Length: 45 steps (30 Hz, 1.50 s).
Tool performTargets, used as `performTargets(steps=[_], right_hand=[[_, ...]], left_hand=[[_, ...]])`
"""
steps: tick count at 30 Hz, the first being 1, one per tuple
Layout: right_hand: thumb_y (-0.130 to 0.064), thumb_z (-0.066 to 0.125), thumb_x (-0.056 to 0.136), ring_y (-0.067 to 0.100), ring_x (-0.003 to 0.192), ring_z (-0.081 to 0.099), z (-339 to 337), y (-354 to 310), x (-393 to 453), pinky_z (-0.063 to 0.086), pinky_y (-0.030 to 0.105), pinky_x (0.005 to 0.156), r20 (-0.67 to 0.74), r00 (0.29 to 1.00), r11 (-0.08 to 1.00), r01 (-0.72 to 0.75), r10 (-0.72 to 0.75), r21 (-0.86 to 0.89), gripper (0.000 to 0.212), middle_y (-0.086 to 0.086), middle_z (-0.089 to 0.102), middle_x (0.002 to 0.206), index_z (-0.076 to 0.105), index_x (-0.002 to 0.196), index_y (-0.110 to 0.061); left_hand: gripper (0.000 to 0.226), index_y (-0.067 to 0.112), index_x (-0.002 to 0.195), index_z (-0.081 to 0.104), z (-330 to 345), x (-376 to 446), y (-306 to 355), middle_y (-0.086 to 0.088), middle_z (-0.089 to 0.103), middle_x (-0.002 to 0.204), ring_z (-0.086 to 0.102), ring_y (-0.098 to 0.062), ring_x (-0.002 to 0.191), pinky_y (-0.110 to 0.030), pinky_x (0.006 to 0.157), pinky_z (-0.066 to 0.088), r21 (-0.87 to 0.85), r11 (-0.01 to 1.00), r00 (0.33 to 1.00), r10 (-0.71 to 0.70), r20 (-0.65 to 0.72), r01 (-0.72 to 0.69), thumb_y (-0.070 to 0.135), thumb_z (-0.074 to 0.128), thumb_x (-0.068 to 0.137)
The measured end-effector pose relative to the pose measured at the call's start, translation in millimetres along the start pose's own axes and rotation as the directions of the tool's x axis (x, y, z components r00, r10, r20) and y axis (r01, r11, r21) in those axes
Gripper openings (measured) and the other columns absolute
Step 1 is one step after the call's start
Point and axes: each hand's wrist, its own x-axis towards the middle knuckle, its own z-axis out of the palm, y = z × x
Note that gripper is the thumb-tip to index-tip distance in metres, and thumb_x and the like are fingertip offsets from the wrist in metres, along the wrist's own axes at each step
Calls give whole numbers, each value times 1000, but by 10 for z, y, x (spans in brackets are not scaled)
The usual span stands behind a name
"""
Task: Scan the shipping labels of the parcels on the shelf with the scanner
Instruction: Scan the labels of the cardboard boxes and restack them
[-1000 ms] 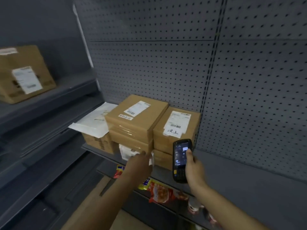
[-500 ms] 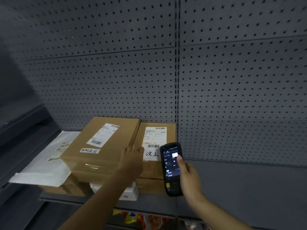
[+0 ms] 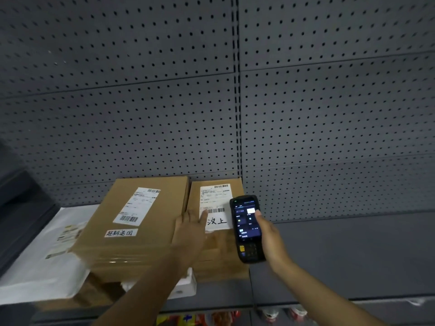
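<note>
Two brown cardboard parcels lie side by side on the grey shelf (image 3: 353, 260). The wide left parcel (image 3: 146, 222) carries a white shipping label (image 3: 137, 205) and a small handwritten sticker. The narrower right parcel (image 3: 211, 250) has its own shipping label (image 3: 215, 203) with handwritten characters below the barcode. My left hand (image 3: 190, 234) lies flat across the seam between them, fingertips touching the right label. My right hand (image 3: 270, 234) grips the black handheld scanner (image 3: 247, 228), screen lit and facing me, its top over the right parcel's right edge.
A white mailer bag (image 3: 44, 262) lies at the left on lower boxes. A white packet (image 3: 186, 283) sticks out under the stack. Perforated grey back panels (image 3: 329, 137) rise behind. Colourful snack packs (image 3: 200, 318) show on the shelf below.
The view has swung from the left to face the parcels head-on and closer. My left hand rose from the stack's front onto the right parcel's top. The scanner went up with my right hand.
</note>
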Motion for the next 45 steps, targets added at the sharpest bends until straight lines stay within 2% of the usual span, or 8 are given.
performTargets(steps=[5,9,17,21,24,33,39,45], right_hand=[[-48,53,91,31,90,70,-65,16,-230,55,34,70,-107,994,998,10,-4,63,47,15,72,103,65,114,-9],[-46,51,93,32,89,70,-151,131,-449,53,31,61,-187,982,992,0,24,127,47,18,71,106,62,118,-8],[-49,52,91,34,93,68,-92,419,-917,56,39,73,-289,956,992,-18,54,124,51,16,69,108,58,124,-10],[-43,52,93,32,93,66,-6,407,-1157,50,32,62,-317,948,989,6,42,150,48,17,66,112,54,125,-8],[-39,56,92,35,95,65,-18,440,-1356,54,40,74,-324,945,989,1,47,146,43,17,66,109,53,123,-8],[-21,65,87,31,92,66,-103,536,-1747,53,34,62,-183,982,975,-13,54,220,54,12,65,112,45,137,-22],[-8,71,65,35,102,64,-124,529,-1926,55,43,73,140,988,974,-95,67,206,70,14,66,116,53,128,-32],[4,71,60,36,114,59,-225,534,-2100,52,47,90,296,953,985,-104,59,139,77,15,65,120,53,126,-31]], left_hand=[[65,16,153,3,-14,-226,36,-23,11,153,6,-42,143,-45,118,13,-140,985,994,104,12,-102,37,35,101],[70,17,153,10,76,-503,67,-15,17,148,16,-33,140,-39,117,24,-314,930,981,184,-56,-192,39,45,97],[77,21,152,14,449,-867,48,-8,14,140,17,-23,132,-33,116,23,-425,860,947,180,-265,-282,44,54,91],[75,23,151,15,515,-954,104,-15,-9,153,-2,-33,144,-38,119,16,-625,755,971,68,-229,-200,32,59,91],[79,25,152,10,591,-1001,167,-12,-29,154,-11,-32,147,-40,121,11,-755,635,984,56,-170,-167,25,61,91],[100,29,150,6,721,-1070,174,-15,-9,159,7,-33,147,-46,115,22,-891,431,990,53,-131,-141,12,75,79],[132,28,148,-21,759,-1009,243,-9,-4,161,-11,-34,146,-55,115,15,-881,458,992,76,-96,-121,41,82,67],[126,32,143,-29,766,-1101,362,-9,-7,161,0,-31,147,-51,116,18,-888,444,993,32,-114,-116,28,78,76]])
